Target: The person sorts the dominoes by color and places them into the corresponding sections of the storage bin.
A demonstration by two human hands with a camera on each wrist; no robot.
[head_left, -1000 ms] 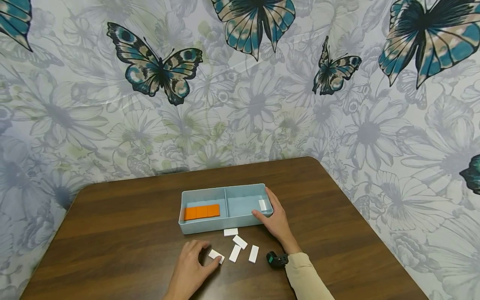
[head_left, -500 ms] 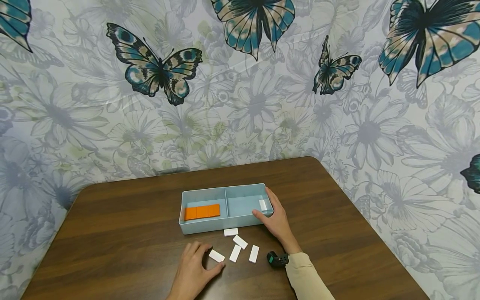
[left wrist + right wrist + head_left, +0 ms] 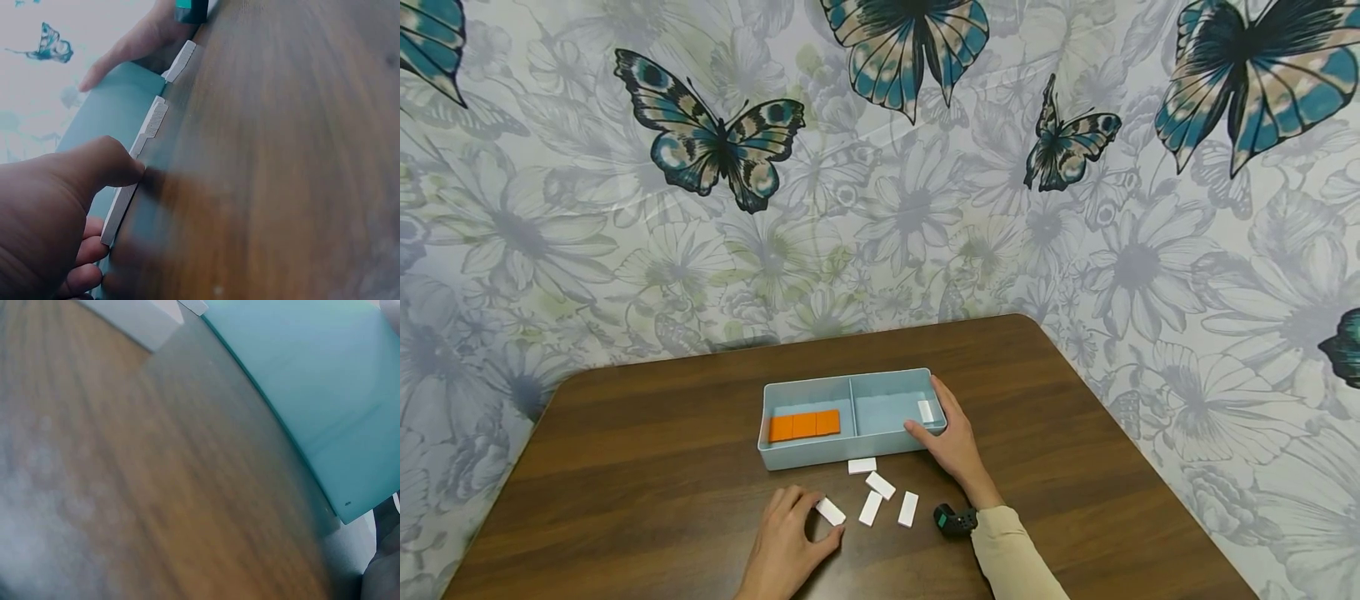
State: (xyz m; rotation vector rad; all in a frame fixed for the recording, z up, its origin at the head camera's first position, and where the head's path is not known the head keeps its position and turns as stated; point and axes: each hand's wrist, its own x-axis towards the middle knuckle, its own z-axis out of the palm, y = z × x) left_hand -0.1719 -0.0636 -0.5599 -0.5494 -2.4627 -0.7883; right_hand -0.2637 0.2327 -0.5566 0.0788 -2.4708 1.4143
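My left hand [image 3: 788, 533] pinches a small white block [image 3: 831, 512] between thumb and index finger, one digit at each end, low over the table. In the left wrist view the thumb [image 3: 115, 159] reaches over this block [image 3: 117, 215], with other fingertips at its far end. My right hand [image 3: 957, 442] grips the right end of a light blue two-compartment box [image 3: 820, 454], thumb at the front rim and fingers round the side. A single white block [image 3: 926, 411] lies in the right compartment; a row of orange blocks [image 3: 804, 425] lies in the left one.
Several white blocks lie loose on the brown wooden table [image 3: 647, 467], among them one block [image 3: 862, 466] against the box's front and another block [image 3: 907, 509] nearer the right wrist. A black wrist device [image 3: 955, 520] sits on the right forearm. Butterfly-patterned wall covering [image 3: 910, 217] stands behind the table.
The white block at my left hand has turned slightly and shifted a little left, with the thumb now at its near end. The right hand and box stay in place.
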